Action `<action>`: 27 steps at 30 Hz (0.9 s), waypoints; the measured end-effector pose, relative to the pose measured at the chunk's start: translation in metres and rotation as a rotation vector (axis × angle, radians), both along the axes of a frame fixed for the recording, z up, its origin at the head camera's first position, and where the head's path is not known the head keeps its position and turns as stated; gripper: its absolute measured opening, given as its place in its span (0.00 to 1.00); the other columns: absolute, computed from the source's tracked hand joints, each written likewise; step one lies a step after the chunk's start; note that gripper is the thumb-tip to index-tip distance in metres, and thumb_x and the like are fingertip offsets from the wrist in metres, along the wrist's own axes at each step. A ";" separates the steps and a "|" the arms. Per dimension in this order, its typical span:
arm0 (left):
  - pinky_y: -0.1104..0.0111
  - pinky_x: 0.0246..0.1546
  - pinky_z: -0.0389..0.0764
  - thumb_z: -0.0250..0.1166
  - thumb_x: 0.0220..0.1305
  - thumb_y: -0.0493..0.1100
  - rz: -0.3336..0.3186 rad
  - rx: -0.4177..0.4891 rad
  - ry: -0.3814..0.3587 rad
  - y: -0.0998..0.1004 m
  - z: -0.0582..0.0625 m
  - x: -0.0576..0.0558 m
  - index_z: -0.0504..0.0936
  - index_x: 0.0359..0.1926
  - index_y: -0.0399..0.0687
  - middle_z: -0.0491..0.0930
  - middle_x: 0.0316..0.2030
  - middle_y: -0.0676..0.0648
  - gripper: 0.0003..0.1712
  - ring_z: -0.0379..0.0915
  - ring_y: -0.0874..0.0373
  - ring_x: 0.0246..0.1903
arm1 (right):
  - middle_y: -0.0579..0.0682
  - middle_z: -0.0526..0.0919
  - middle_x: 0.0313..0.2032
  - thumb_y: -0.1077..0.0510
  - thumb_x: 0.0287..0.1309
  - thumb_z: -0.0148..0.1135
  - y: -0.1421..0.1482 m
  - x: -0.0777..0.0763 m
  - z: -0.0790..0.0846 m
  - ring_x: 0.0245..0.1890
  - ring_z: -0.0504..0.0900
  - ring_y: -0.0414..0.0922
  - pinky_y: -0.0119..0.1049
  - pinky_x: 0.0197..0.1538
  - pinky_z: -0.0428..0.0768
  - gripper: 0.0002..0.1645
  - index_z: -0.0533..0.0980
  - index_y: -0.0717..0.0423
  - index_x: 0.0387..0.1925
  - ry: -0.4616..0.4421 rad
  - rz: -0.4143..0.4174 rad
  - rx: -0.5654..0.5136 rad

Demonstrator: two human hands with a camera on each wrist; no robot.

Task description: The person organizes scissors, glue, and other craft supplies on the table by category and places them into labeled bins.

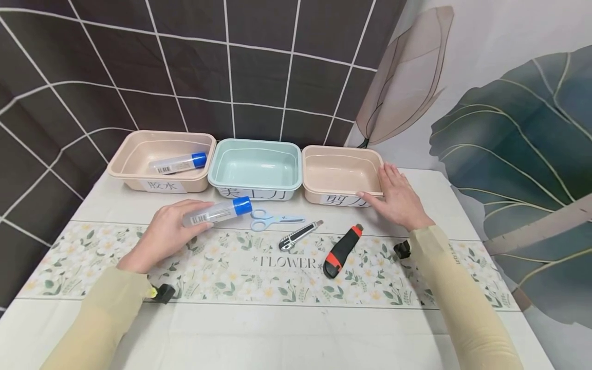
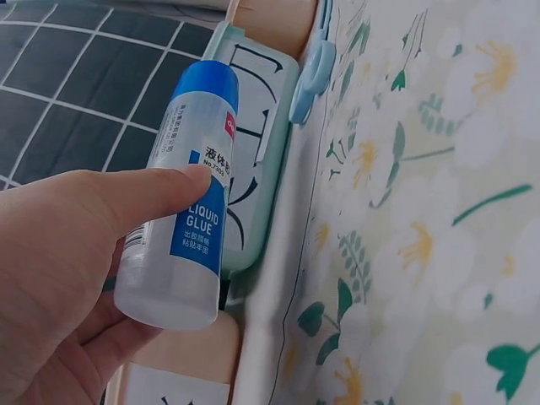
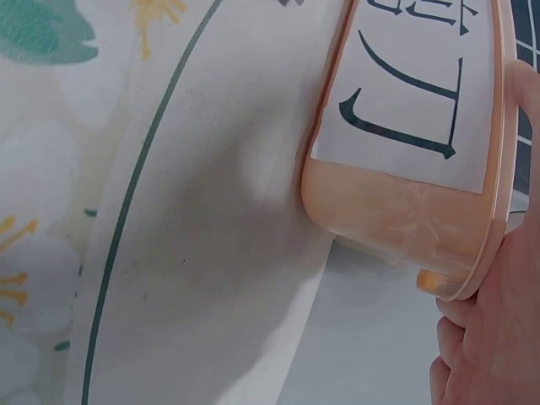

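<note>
My left hand (image 1: 166, 231) grips a clear liquid glue bottle (image 1: 217, 211) with a blue cap, held tilted above the table in front of the bins. Its thumb lies across the blue label (image 2: 196, 218) in the left wrist view. My right hand (image 1: 401, 203) rests at the right end of the right pink bin (image 1: 319, 198), fingers extended along the side and thumb at the front rim. Between the hands lie light blue scissors (image 1: 282, 219), a slim grey-black utility knife (image 1: 298, 236) and a thicker black-and-red utility knife (image 1: 343, 252).
A left pink bin (image 1: 134, 183) holds another glue bottle (image 1: 178, 163). Beside it stands a light blue bin (image 1: 254, 186); all three bins carry white labels with Chinese characters. A flowered strip (image 1: 208, 277) runs across the white table (image 1: 259, 334). Behind stands a dark tiled backdrop (image 1: 259, 72).
</note>
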State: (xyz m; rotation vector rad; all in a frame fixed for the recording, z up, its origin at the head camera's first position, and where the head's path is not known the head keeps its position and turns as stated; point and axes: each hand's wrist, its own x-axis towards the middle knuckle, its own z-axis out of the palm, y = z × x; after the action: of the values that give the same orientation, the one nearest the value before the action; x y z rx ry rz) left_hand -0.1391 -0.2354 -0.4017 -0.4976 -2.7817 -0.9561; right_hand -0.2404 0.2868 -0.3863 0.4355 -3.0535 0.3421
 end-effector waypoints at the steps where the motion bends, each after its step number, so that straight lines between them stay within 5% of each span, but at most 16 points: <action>1: 0.42 0.61 0.69 0.74 0.63 0.44 0.003 0.001 0.006 0.000 0.001 0.001 0.82 0.61 0.42 0.80 0.58 0.37 0.26 0.72 0.37 0.61 | 0.65 0.40 0.79 0.24 0.66 0.47 0.000 0.000 0.000 0.78 0.39 0.60 0.54 0.77 0.39 0.64 0.41 0.67 0.79 -0.003 0.001 0.003; 27: 0.43 0.56 0.73 0.77 0.56 0.35 0.091 0.026 0.179 -0.023 0.032 -0.006 0.84 0.58 0.40 0.82 0.55 0.37 0.27 0.74 0.37 0.59 | 0.67 0.42 0.78 0.24 0.66 0.48 -0.001 0.000 0.001 0.78 0.39 0.60 0.55 0.76 0.39 0.64 0.42 0.68 0.79 0.003 0.009 -0.005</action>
State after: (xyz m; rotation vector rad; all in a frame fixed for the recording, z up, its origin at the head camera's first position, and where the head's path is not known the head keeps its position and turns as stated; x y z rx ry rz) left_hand -0.1447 -0.2579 -0.3694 -0.4257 -2.6053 -0.8803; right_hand -0.2401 0.2861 -0.3851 0.4490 -3.0481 0.3493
